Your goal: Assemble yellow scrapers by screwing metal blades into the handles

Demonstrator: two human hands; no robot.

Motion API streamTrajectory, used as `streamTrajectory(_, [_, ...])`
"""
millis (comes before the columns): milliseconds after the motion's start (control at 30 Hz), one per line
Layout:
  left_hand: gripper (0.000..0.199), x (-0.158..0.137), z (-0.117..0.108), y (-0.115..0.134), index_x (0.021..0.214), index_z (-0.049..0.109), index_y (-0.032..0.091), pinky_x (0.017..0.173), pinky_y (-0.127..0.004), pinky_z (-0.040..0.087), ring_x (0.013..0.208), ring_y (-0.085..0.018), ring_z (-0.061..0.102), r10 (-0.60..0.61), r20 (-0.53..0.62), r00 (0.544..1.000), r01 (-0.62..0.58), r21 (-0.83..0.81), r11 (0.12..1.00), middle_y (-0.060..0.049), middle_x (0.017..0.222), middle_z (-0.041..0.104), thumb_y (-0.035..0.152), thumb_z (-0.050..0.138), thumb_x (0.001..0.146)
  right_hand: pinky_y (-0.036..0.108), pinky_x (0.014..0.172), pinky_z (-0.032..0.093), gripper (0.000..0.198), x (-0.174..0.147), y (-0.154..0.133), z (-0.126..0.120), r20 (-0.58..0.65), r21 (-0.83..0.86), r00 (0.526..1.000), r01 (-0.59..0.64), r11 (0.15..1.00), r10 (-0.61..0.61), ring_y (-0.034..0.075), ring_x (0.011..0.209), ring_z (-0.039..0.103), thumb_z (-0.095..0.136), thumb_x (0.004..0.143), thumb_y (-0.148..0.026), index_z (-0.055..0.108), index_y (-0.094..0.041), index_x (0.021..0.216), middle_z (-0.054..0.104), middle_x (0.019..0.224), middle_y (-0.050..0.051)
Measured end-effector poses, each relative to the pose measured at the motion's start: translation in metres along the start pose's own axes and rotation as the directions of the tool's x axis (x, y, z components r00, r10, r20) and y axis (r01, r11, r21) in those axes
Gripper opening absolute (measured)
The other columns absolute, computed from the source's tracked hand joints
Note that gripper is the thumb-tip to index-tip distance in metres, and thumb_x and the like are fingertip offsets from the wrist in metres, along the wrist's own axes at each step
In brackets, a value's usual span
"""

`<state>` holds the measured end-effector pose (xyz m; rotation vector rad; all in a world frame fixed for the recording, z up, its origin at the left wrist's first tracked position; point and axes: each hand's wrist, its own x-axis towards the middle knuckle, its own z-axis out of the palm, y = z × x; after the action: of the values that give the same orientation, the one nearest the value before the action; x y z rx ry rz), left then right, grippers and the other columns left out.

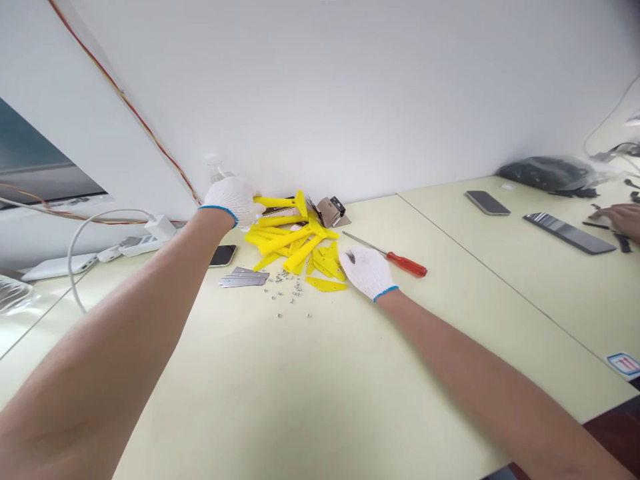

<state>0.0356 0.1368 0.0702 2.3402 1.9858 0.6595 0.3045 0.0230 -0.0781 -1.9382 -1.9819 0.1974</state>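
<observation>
Over the pale counter (pixel 250 373), gripping a yellow handle (pixel 275 201) with left hand (pixel 233 200); cannot tell grip of right hand (pixel 369 272) near screwdriver (pixel 407 265).

A white sticker (pixel 623 363) with a blue border, on the table (pixel 300 387), bears red marks too blurred to make out. No wording is legible.

Clock positions are taken about the pile of yellow parts (pixel 303 253), at least five distinguishable, the remainder overlapped and uncountable: two gloved hands, the left hand (pixel 233 200) at 10 o'clock, the right hand (pixel 369 270) at 4; one screwdriver (pixel 407 264) at 3; two phones, a near phone (pixel 223 255) at 9, a far phone (pixel 487 203) at 3; screws (pixel 299 293), more than ten, at 6; grey plates (pixel 244 281), at least three, at 8
</observation>
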Motion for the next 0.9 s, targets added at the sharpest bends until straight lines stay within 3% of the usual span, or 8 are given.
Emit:
streamTrajectory(100, [0.038, -0.013, -0.015, -0.003, 0.105, 0.078, 0.005, 0.098, -0.044, 0.044, 0.104, -0.03, 0.059, 0.0, -0.019, 1.0, 0.004, 0.182, 0.983, -0.016, 0.099, 0.071, 0.036, 0.073, 0.083, 0.03, 0.076, 0.047, 0.035, 0.002, 0.001, 0.001, -0.029, -0.005, 0.999, -0.04, 0.999, 0.04, 0.02, 0.087, 0.067, 0.046, 0.109, -0.036, 0.069, -0.015, 0.091, 0.07, 0.09, 0.01])
streamTrajectory(200, [0.046, -0.042, -0.024, -0.003, 0.124, 0.076, 0.013, 0.095, -0.044, 0.045, 0.103, -0.028, 0.058, 0.036, -0.113, 0.993, -0.016, 0.168, 0.986, -0.013, 0.113, 0.071, 0.041, 0.063, 0.09, 0.03, 0.073, 0.041, 0.034, 0.0, 0.001, 0.002, -0.057, 0.026, 0.997, -0.056, 0.998, 0.057, 0.021, 0.089, 0.067, 0.046, 0.106, -0.037, 0.068, -0.016, 0.091, 0.071, 0.091, 0.01])
streamTrajectory(333, [0.043, -0.092, -0.018, 0.002, 0.116, 0.078, 0.02, 0.083, -0.037, 0.05, 0.085, -0.024, 0.062, -0.129, -0.265, 0.956, 0.078, -0.195, 0.978, -0.006, 0.091, 0.071, 0.051, 0.06, 0.091, 0.029, 0.08, 0.044, 0.025, 0.003, -0.01, -0.002, -0.066, 0.084, 0.996, 0.069, 0.994, -0.064, 0.02, 0.095, 0.066, 0.056, 0.102, -0.033, 0.071, -0.019, 0.115, 0.071, 0.109, 0.007])
streamTrajectory(433, [0.042, -0.121, -0.01, 0.006, 0.112, 0.077, 0.02, 0.076, -0.034, 0.052, 0.083, -0.023, 0.064, -0.196, -0.145, 0.97, 0.107, -0.468, 0.877, -0.005, 0.092, 0.073, 0.053, 0.057, 0.093, 0.031, 0.088, 0.047, 0.033, 0.016, -0.035, -0.01, -0.039, 0.013, 0.951, 0.308, 0.951, -0.307, 0.021, 0.104, 0.065, 0.061, 0.1, -0.029, 0.068, -0.018, 0.13, 0.066, 0.125, 0.011])
streamTrajectory(533, [0.04, -0.135, -0.008, 0.003, 0.108, 0.075, 0.018, 0.071, -0.031, 0.052, 0.083, -0.022, 0.066, -0.252, -0.029, 0.967, 0.189, -0.583, 0.79, -0.007, 0.091, 0.073, 0.05, 0.057, 0.094, 0.034, 0.097, 0.048, 0.036, 0.036, -0.068, -0.02, 0.088, -0.059, 0.871, 0.488, 0.871, -0.483, 0.026, 0.113, 0.062, 0.067, 0.097, -0.028, 0.07, -0.015, 0.131, 0.062, 0.131, 0.017])
streamTrajectory(667, [0.039, -0.139, -0.01, -0.014, 0.114, 0.071, 0.017, 0.066, -0.028, 0.051, 0.077, -0.017, 0.063, -0.322, -0.013, 0.947, 0.234, -0.659, 0.715, -0.006, 0.093, 0.07, 0.049, 0.059, 0.094, 0.035, 0.097, 0.05, 0.039, 0.059, -0.096, -0.023, 0.243, -0.061, 0.819, 0.548, 0.834, -0.521, 0.027, 0.108, 0.064, 0.074, 0.09, -0.026, 0.073, -0.016, 0.128, 0.064, 0.128, 0.017])
streamTrajectory(800, [0.046, -0.14, -0.009, -0.029, 0.13, 0.064, 0.019, 0.063, -0.025, 0.048, 0.077, -0.015, 0.061, -0.269, -0.046, 0.962, 0.145, -0.748, 0.648, -0.005, 0.098, 0.068, 0.045, 0.061, 0.092, 0.034, 0.093, 0.052, 0.039, 0.07, -0.101, -0.014, 0.268, -0.047, 0.81, 0.553, 0.832, -0.523, 0.026, 0.104, 0.066, 0.073, 0.09, -0.022, 0.073, -0.016, 0.129, 0.066, 0.126, 0.016])
streamTrajectory(900, [0.047, -0.14, -0.01, -0.028, 0.13, 0.063, 0.017, 0.065, -0.027, 0.05, 0.08, -0.016, 0.063, -0.231, -0.013, 0.973, 0.134, -0.784, 0.607, -0.006, 0.1, 0.068, 0.04, 0.064, 0.089, 0.034, 0.099, 0.05, 0.039, 0.07, -0.099, -0.01, 0.26, -0.043, 0.81, 0.554, 0.832, -0.526, 0.026, 0.111, 0.065, 0.068, 0.091, -0.014, 0.072, -0.016, 0.13, 0.065, 0.127, 0.015])
